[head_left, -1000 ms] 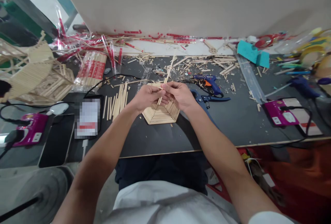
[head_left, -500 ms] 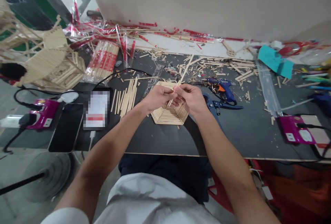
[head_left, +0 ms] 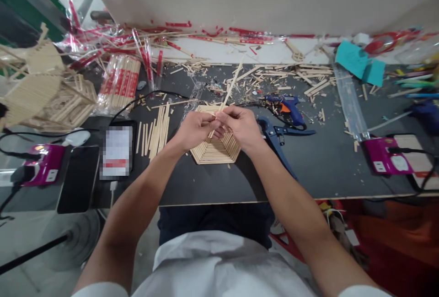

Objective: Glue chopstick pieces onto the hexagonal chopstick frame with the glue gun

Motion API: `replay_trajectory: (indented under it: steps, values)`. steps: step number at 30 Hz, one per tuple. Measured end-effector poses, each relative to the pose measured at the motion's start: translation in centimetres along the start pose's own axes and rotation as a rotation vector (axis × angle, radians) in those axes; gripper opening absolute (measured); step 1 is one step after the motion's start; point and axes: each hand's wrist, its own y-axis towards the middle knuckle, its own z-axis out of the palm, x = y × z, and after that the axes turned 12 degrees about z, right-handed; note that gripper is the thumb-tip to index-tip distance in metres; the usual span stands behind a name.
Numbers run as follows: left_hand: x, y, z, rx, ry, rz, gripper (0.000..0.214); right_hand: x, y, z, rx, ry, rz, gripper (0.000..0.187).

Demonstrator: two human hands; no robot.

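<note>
My left hand (head_left: 194, 130) and my right hand (head_left: 242, 125) meet over a flat hexagon of glued wooden sticks (head_left: 216, 150) on the dark tabletop (head_left: 308, 169). Both hands pinch one long thin wooden stick (head_left: 230, 89), which slants up and away to the right from between my fingers. Its lower end is hidden between my hands. A row of loose cut sticks (head_left: 156, 130) lies just left of my left hand.
Blue cutters (head_left: 277, 134) and a blue glue gun (head_left: 286, 105) lie right of my hands. A phone (head_left: 115, 152) and a dark tablet (head_left: 78, 178) sit left. Purple boxes (head_left: 386, 159) (head_left: 46, 164) stand at both sides. Stick scraps and red-wrapped chopstick packs (head_left: 120, 82) litter the back.
My hands stay together on the stick over the hexagon. The view has swung slightly; the stick's slant is nearly the same.
</note>
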Motion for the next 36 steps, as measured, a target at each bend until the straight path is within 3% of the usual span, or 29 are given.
replay_trajectory:
  steps: [5, 8, 11, 13, 15, 18, 22, 27, 31, 34, 36]
  values:
    - [0.4, 0.0, -0.2, -0.017, -0.059, -0.079, 0.022, 1.2, -0.7, -1.5, -0.004, -0.229, -0.066, 0.042]
    - [0.4, 0.0, -0.5, -0.073, -0.069, -0.127, 0.023, 3.4, -2.7, -4.6, -0.008, -0.564, -0.116, 0.038]
    - [0.3, 0.0, -1.1, -0.111, -0.085, -0.174, 0.02, 4.9, -5.6, -8.8, -0.127, -0.903, -0.058, 0.036]
    - [0.2, 0.1, -1.3, -0.125, -0.092, -0.21, 0.017, 4.6, -7.5, -11.6, -0.184, -1.109, -0.022, 0.049]
    - [0.1, 0.1, -1.3, -0.125, -0.101, -0.236, 0.016, 3.4, -9.0, -14.0, -0.148, -1.282, 0.017, 0.069]
    - [0.2, 0.1, -1.1, -0.102, -0.117, -0.244, 0.016, 1.1, -10.5, -16.2, -0.177, -1.452, 0.002, 0.093]
    - [0.4, 0.1, -0.9, -0.067, -0.131, -0.232, 0.018, 0.0, -11.6, -16.2, -0.224, -1.567, -0.008, 0.092]
    - [0.1, -0.1, -1.0, -0.053, -0.142, -0.212, 0.018, 1.7, -12.1, -15.0, -0.195, -1.667, 0.112, 0.041]
    - [-0.2, -0.3, -0.9, 0.021, -0.136, -0.195, 0.019, 3.9, -11.3, -13.9, -0.088, -1.391, 0.242, 0.01]
    - [-0.2, -0.4, -0.8, 0.098, -0.131, -0.179, 0.02, 4.9, -10.2, -12.2, 0.035, -1.163, 0.339, 0.009]
    - [0.0, -0.4, -0.8, 0.142, -0.123, -0.177, 0.021, 5.1, -9.4, -11.0, 0.071, -1.078, 0.323, 0.009]
